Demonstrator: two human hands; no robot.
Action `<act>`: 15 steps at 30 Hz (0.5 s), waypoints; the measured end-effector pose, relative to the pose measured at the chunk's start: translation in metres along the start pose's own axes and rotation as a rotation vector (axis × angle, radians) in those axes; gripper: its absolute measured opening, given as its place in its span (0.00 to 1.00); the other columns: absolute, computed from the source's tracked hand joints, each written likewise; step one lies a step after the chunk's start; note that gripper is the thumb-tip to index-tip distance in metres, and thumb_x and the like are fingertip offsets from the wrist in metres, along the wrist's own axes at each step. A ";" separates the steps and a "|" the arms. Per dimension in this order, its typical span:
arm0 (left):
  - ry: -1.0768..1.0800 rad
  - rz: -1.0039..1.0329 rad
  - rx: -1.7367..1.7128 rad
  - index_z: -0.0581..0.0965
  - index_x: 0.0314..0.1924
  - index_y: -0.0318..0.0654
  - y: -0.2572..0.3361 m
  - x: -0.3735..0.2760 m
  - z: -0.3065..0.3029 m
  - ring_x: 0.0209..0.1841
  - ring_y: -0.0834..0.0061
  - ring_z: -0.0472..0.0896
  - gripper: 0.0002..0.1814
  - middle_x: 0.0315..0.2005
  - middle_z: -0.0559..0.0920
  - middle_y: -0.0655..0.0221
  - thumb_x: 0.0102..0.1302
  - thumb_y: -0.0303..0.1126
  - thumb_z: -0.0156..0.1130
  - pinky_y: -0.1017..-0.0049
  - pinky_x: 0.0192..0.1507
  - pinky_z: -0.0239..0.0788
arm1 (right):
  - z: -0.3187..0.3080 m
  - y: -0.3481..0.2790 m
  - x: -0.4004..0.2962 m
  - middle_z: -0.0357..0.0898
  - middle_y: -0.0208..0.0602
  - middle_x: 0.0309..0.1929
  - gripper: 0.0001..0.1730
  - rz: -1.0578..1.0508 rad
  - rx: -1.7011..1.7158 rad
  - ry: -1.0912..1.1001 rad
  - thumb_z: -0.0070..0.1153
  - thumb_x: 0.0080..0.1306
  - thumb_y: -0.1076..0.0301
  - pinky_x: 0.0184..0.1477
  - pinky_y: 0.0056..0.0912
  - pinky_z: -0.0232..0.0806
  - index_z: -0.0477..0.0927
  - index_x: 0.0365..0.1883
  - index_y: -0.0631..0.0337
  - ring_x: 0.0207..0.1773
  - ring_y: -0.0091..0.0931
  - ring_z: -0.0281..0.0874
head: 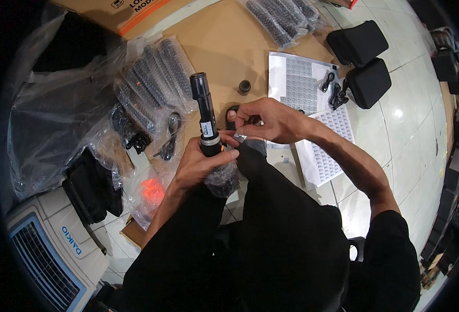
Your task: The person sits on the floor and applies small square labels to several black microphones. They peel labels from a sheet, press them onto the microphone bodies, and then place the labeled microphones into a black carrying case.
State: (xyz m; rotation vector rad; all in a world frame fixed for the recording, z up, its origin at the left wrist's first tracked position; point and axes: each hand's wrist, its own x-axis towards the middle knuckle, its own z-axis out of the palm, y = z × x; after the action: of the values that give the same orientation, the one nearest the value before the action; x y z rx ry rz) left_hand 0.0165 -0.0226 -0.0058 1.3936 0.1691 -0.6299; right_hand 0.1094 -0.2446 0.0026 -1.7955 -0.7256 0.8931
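Observation:
My left hand [201, 162] is closed around a black wireless microphone [206, 105] with a silver-grey ring, which points away from me and bears a white label. Bubble wrap [222, 180] covers the microphone's near end. My right hand [268, 121] hovers just right of the microphone, thumb and forefinger pinched close to a small clear piece of film [239, 136] at my left fingertips. Which hand holds the film is hard to tell. Beyond my right hand, a small black round cap [244, 86] stands on the brown cardboard [221, 46].
Bubble-wrapped black items [155, 78] lie at the left, with more [284, 19] at the top. Printed sticker sheets [327, 152], black cables [337, 95] and black cases [368, 84] are to the right. An air cooler [57, 249] stands lower left.

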 end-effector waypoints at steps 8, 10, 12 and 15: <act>0.027 -0.076 -0.073 0.81 0.46 0.32 -0.003 -0.003 -0.004 0.43 0.77 0.80 0.16 0.42 0.83 0.65 0.58 0.29 0.71 0.75 0.48 0.70 | 0.017 0.008 0.003 0.79 0.33 0.35 0.12 0.021 0.243 0.105 0.60 0.65 0.70 0.48 0.29 0.71 0.78 0.43 0.69 0.40 0.22 0.75; 0.023 -0.078 -0.065 0.82 0.47 0.32 -0.003 -0.003 -0.004 0.42 0.78 0.80 0.17 0.42 0.83 0.65 0.58 0.29 0.70 0.76 0.48 0.71 | 0.019 0.011 0.000 0.80 0.34 0.37 0.13 0.011 0.268 0.168 0.60 0.65 0.71 0.50 0.28 0.71 0.79 0.45 0.69 0.41 0.22 0.76; 0.030 -0.087 -0.061 0.82 0.47 0.32 0.000 -0.004 -0.004 0.41 0.78 0.80 0.17 0.42 0.83 0.65 0.58 0.30 0.71 0.76 0.48 0.70 | 0.020 0.017 -0.002 0.81 0.36 0.39 0.14 -0.004 0.297 0.249 0.60 0.65 0.70 0.51 0.27 0.70 0.79 0.46 0.69 0.42 0.22 0.76; 0.037 -0.054 -0.124 0.82 0.47 0.32 0.001 -0.006 -0.002 0.43 0.77 0.80 0.17 0.43 0.83 0.65 0.58 0.30 0.71 0.74 0.50 0.70 | 0.023 0.020 -0.008 0.81 0.38 0.36 0.14 -0.016 0.376 0.318 0.60 0.64 0.69 0.45 0.26 0.70 0.79 0.43 0.71 0.40 0.23 0.78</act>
State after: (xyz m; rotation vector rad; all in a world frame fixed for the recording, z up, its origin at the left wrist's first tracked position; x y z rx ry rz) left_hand 0.0122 -0.0192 -0.0026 1.2845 0.2718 -0.6285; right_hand 0.0876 -0.2466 -0.0200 -1.5416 -0.3412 0.6603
